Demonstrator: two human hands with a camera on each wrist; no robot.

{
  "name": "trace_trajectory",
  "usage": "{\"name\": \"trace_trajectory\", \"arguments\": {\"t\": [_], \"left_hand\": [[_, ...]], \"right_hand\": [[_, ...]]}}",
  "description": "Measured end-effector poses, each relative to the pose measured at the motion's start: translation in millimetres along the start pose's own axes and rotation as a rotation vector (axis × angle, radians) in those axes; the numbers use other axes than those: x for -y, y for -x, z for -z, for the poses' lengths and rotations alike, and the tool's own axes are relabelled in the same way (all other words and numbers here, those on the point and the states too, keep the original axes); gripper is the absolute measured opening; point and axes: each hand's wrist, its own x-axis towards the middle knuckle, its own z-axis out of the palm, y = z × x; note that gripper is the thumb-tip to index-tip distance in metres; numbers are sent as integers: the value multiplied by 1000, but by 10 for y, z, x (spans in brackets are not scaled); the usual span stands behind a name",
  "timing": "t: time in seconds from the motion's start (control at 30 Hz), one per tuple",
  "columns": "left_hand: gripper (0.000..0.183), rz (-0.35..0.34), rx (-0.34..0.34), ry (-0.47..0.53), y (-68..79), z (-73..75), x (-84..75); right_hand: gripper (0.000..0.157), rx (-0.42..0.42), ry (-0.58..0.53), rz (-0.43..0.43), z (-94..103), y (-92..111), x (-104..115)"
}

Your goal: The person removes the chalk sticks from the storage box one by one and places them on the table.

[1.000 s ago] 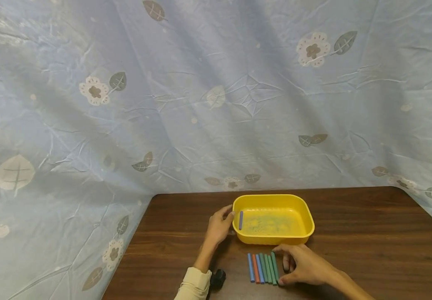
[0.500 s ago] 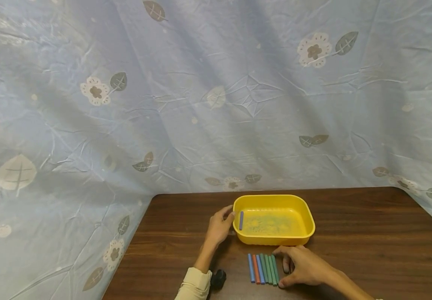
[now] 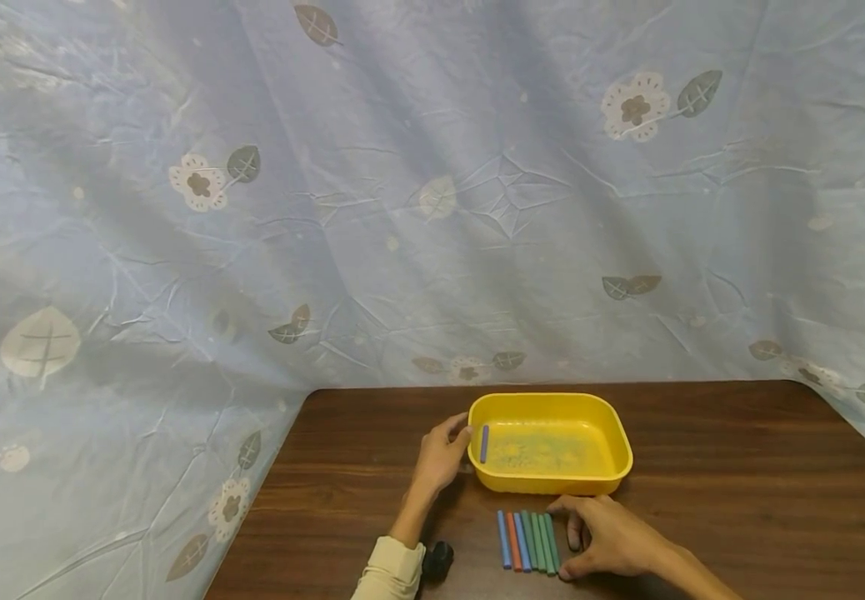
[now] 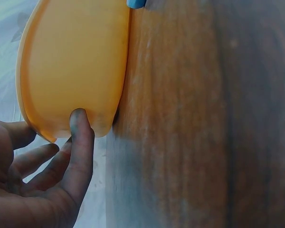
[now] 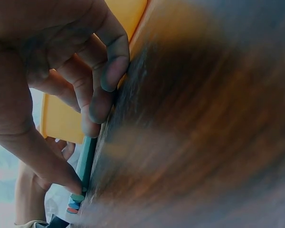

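Observation:
A row of several chalk sticks (image 3: 519, 542), blue, red and green, lies side by side on the table. My right hand (image 3: 612, 533) spans the rightmost green chalk stick (image 3: 552, 546), forefinger at its far end and thumb at its near end. The right wrist view shows that green stick (image 5: 87, 159) between thumb and fingertips, low against the table. Behind the row stands a yellow plastic tray (image 3: 545, 483) with one purple chalk stick (image 3: 484, 444) inside at the left. My left hand (image 3: 440, 454) rests its extended fingertips against the tray's left end; its thumb (image 4: 80, 128) touches the outer wall.
A small black object (image 3: 438, 560) sits beside the left sleeve (image 3: 387, 567). The dark brown wooden table (image 3: 740, 467) stretches out to the right. A pale blue cloth (image 3: 417, 250) with flowers and leaves hangs behind and to the left of it.
The rightmost green chalk stick has shifted slightly toward me, so its far end lies more even with the row. My left hand stays at the tray; the head view has tilted slightly.

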Motion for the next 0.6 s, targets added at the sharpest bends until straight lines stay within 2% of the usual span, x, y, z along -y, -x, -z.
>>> {"name": "trace_trajectory", "arguments": {"t": [0.23, 0.4, 0.53, 0.6], "left_hand": [[44, -9, -5, -34, 2, 2, 4], [45, -9, -8, -39, -1, 10, -4], [45, -1, -4, -31, 2, 10, -6], [45, 1, -5, -35, 1, 9, -7]], "right_hand": [[70, 0, -20, 10, 0, -5, 8], [70, -4, -6, 59, 2, -45, -18], [70, -7, -1, 76, 21, -84, 31], [71, -13, -12, 58, 39, -102, 90]]}}
